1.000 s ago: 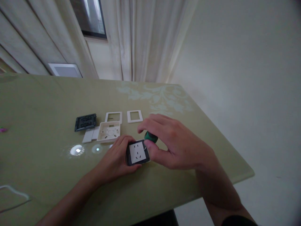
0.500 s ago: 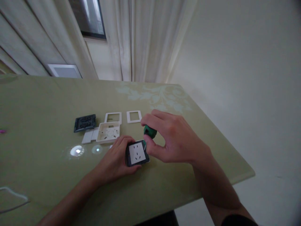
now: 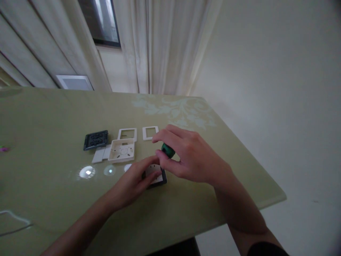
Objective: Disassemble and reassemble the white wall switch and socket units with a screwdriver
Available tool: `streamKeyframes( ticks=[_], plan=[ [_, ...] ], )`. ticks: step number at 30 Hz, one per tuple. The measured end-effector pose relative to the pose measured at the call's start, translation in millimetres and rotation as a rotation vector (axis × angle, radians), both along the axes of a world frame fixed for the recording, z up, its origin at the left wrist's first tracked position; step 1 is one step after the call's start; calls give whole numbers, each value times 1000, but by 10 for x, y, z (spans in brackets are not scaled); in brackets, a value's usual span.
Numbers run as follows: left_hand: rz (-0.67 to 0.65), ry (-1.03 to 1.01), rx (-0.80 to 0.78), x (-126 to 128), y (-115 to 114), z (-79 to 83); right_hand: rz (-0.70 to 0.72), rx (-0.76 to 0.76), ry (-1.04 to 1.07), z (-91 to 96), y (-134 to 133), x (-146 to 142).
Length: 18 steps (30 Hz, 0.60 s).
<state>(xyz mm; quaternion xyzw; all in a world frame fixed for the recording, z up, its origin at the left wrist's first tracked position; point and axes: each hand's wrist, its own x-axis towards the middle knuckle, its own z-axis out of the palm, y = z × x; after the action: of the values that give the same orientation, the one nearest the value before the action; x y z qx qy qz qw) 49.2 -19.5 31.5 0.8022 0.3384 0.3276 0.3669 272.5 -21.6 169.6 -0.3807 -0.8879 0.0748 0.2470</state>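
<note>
My right hand [image 3: 183,153] grips a green-handled screwdriver [image 3: 168,150], held over the upper right part of a wall socket [image 3: 157,182]. The screwdriver's shaft and tip are hidden behind my fingers. The socket has a white slotted face in a dark frame and lies near the front of the table. Across its face reaches my left hand [image 3: 135,181], thumb and forefinger curled close together by the screwdriver's lower end. Whatever sits between those fingertips is too small or too covered to make out.
Beyond my hands lie a white back box [image 3: 122,150], a white frame [image 3: 128,134], another white frame [image 3: 147,133] and a dark plate [image 3: 96,140]. A white cable [image 3: 16,217] lies at the left. The table edge [image 3: 247,161] slants along the right, near the wall.
My left hand has let go of the socket's side and moved up over its face, toward the screwdriver. The right hand with the screwdriver has shifted slightly left.
</note>
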Motion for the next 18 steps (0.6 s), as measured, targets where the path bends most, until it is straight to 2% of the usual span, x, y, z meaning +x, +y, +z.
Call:
streamKeyframes(
  ticks=[4, 8, 13, 16, 18],
  plan=[
    [-64, -28, -68, 206, 109, 93, -17, 13, -3, -9, -7, 7],
    [-15, -44, -105, 312, 249, 56, -47, 17, -9, -19, 4, 15],
    [-8, -165, -113, 294, 294, 26, -120, 40, -50, -12, 16, -16],
    [-30, -94, -74, 227, 292, 25, -137, 41, -83, 1, -1, -51],
    [1, -53, -42, 202, 299, 16, -141, 46, -110, 0, -13, -73]
  ],
)
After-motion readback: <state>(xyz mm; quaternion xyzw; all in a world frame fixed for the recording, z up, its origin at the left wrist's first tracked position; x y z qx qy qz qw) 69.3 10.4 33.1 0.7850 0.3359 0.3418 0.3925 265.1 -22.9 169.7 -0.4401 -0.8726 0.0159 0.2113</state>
